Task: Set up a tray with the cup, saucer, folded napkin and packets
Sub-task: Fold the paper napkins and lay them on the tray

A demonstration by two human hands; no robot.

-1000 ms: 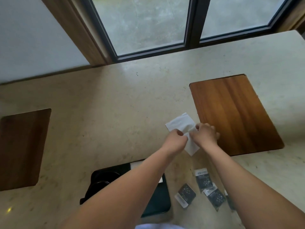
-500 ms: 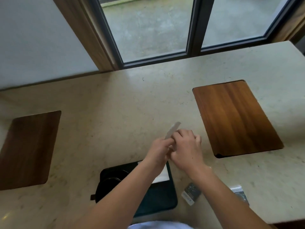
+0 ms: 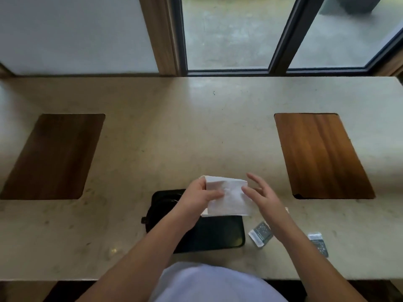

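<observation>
Napkin in the air, packets waiting

While the left hand (image 3: 197,198) pinches the white paper napkin (image 3: 226,196) by its left edge, thumb on top and fingers closed on the paper behind, the right hand (image 3: 262,198) hovers at the napkin's right edge with fingers spread and apart; whether its fingertips touch the paper I cannot tell. The napkin hangs between the two hands, above the far edge of the black rectangular plastic tray (image 3: 220,234), which lies under the left forearm on the pale stone tabletop (image 3: 174,131).

By my judgement the task is about midway. A dark round shape (image 3: 162,205), likely the cup on its saucer, sits on the tray below the left wrist, though it is too dark to be sure. The napkin looks partly folded and is not yet laid down. Two dark foil packets with white ends are off the tray: one (image 3: 261,234) just below the right wrist, the other (image 3: 318,244) farther right beyond the right forearm. A pale sliver beside the right wrist may be a third; I cannot tell.

The napkin is a near-square sheet, its slightly longer axis running from one hand to the other, face tilted up toward the camera, lower edge drooping toward the tray.
</observation>
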